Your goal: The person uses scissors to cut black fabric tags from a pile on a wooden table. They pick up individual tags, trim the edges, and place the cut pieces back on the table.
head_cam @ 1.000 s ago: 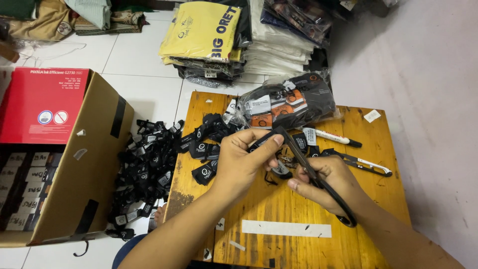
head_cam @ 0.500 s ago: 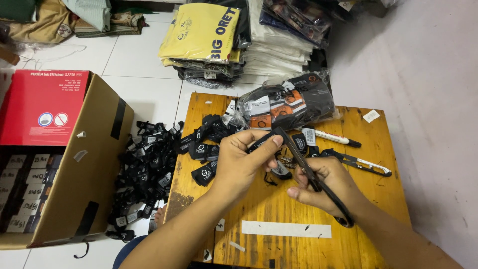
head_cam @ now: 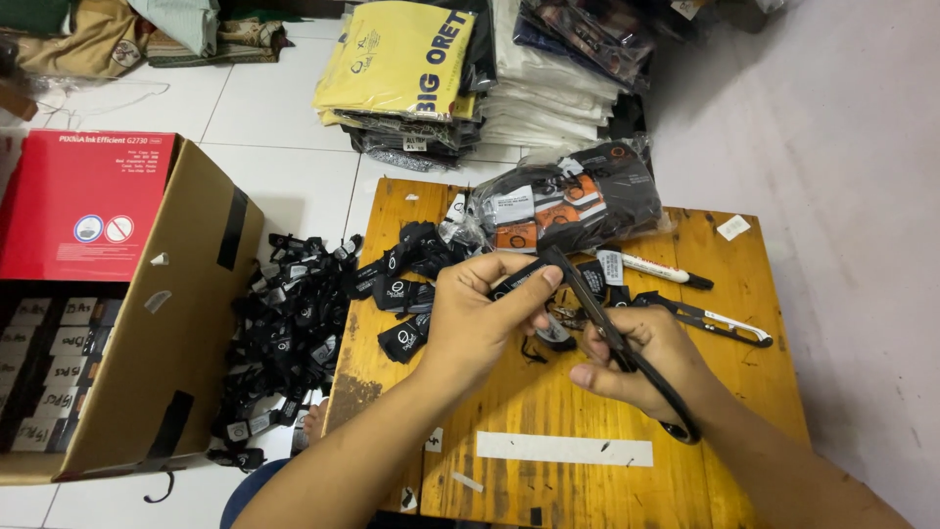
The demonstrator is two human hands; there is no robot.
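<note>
My left hand (head_cam: 482,315) pinches a small black fabric label (head_cam: 519,281) between thumb and fingers above the wooden table (head_cam: 548,480). My right hand (head_cam: 644,355) grips black scissors (head_cam: 609,333), whose blades point up and left to meet the label at the left fingertips. More black labels (head_cam: 401,294) lie on the table's left part, just beside my left hand. A clear bag of folded black items (head_cam: 568,201) lies at the table's far edge.
A heap of black labels (head_cam: 284,333) covers the floor left of the table. An open cardboard box (head_cam: 117,323) with a red flap stands at the left. A marker (head_cam: 658,267) and a utility knife (head_cam: 710,318) lie right of my hands. Stacked packaged clothes (head_cam: 441,78) sit beyond the table.
Both hands stay almost still; the scissors and the label have barely shifted against each other.
</note>
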